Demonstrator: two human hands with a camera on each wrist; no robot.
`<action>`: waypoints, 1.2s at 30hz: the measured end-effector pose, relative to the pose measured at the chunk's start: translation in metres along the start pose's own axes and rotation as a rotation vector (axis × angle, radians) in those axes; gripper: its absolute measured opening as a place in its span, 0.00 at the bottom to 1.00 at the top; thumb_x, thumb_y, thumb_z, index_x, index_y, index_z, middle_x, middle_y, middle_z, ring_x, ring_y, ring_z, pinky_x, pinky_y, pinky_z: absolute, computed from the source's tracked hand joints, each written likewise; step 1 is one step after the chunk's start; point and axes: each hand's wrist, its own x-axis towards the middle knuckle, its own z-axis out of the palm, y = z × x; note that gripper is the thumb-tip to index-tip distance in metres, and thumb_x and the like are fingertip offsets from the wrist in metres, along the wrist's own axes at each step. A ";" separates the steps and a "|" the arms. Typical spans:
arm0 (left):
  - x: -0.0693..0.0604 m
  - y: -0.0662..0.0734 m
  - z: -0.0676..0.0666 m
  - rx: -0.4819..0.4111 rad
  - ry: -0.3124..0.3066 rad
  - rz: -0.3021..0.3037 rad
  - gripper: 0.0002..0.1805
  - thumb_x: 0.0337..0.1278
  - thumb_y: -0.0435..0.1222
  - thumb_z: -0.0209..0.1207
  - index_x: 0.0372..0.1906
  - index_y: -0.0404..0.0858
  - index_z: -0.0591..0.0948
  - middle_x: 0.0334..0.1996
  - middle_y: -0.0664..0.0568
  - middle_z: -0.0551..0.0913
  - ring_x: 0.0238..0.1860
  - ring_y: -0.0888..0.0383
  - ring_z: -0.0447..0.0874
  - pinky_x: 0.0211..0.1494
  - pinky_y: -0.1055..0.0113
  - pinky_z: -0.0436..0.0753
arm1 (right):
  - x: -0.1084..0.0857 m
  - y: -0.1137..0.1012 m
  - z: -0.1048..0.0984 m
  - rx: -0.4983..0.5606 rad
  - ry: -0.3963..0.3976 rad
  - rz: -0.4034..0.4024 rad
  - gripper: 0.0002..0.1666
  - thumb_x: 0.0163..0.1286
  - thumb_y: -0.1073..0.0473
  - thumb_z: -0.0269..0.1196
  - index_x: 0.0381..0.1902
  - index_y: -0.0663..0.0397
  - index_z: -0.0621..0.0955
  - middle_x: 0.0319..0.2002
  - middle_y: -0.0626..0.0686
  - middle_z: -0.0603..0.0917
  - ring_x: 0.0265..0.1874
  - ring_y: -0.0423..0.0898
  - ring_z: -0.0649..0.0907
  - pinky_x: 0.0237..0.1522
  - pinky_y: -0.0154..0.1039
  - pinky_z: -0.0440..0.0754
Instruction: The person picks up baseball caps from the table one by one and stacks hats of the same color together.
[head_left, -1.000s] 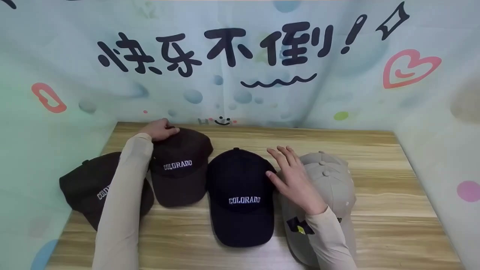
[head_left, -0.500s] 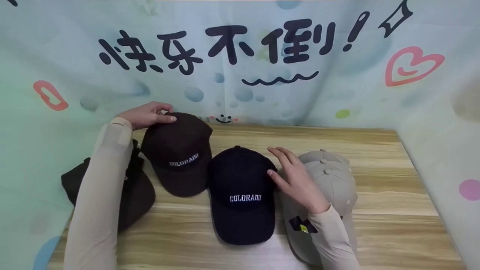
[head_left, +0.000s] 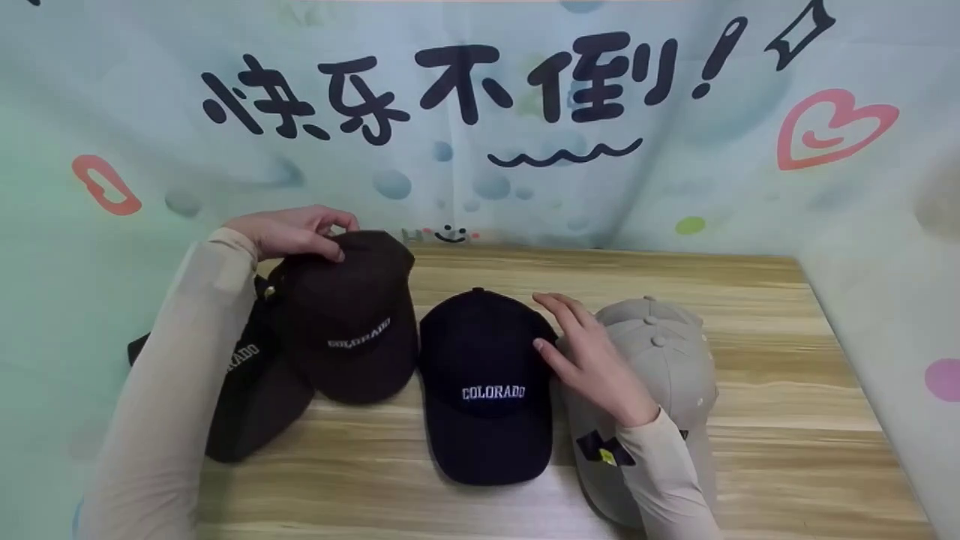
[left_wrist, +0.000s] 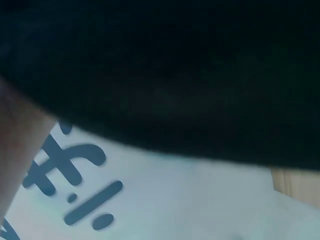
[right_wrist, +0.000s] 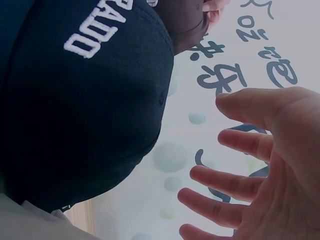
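My left hand (head_left: 292, 231) pinches the back of a dark brown baseball cap (head_left: 349, 289) lettered COLORADO, its brim towards me. That cap overlaps a second brown cap (head_left: 259, 412), partly hidden behind my left sleeve. A dark blurred shape (left_wrist: 165, 85) fills most of the left wrist view. At the middle of the table lies a navy COLORADO cap (head_left: 487, 345). My right hand (head_left: 596, 364) has its fingers spread and holds nothing, between the navy cap and the beige caps (head_left: 679, 367). The right wrist view has the navy cap (right_wrist: 100, 115) beside my right hand (right_wrist: 270, 160).
The beige caps are stacked, overlapping, on the right of the wooden table (head_left: 795, 390); a dark strap with a yellow tag (head_left: 606, 452) lies over them. A printed cloth (head_left: 360, 180) with black writing hangs behind and at both sides.
My left hand has raised the brown cap, then shifted it left and slightly down, so it now overlaps the other brown cap. My right hand has hardly moved.
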 end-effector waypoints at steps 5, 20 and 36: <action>-0.004 0.007 0.014 0.034 -0.146 0.018 0.17 0.54 0.28 0.57 0.50 0.31 0.73 0.41 0.48 0.79 0.40 0.55 0.76 0.53 0.61 0.70 | 0.000 -0.001 0.003 0.009 0.008 -0.019 0.32 0.70 0.60 0.61 0.70 0.53 0.67 0.63 0.58 0.71 0.63 0.51 0.70 0.60 0.51 0.67; 0.012 -0.031 0.029 0.135 -0.284 -0.077 0.14 0.55 0.28 0.54 0.48 0.34 0.74 0.40 0.49 0.77 0.35 0.57 0.74 0.40 0.64 0.73 | -0.002 -0.008 0.005 0.020 -0.015 -0.046 0.32 0.70 0.60 0.61 0.70 0.53 0.66 0.63 0.55 0.71 0.62 0.48 0.71 0.59 0.49 0.69; 0.038 -0.019 0.039 0.245 -0.412 -0.107 0.20 0.63 0.22 0.50 0.60 0.29 0.72 0.60 0.33 0.73 0.62 0.39 0.69 0.59 0.52 0.70 | -0.003 -0.024 0.014 0.020 -0.059 -0.080 0.32 0.71 0.57 0.60 0.71 0.50 0.66 0.62 0.51 0.72 0.62 0.44 0.71 0.61 0.42 0.68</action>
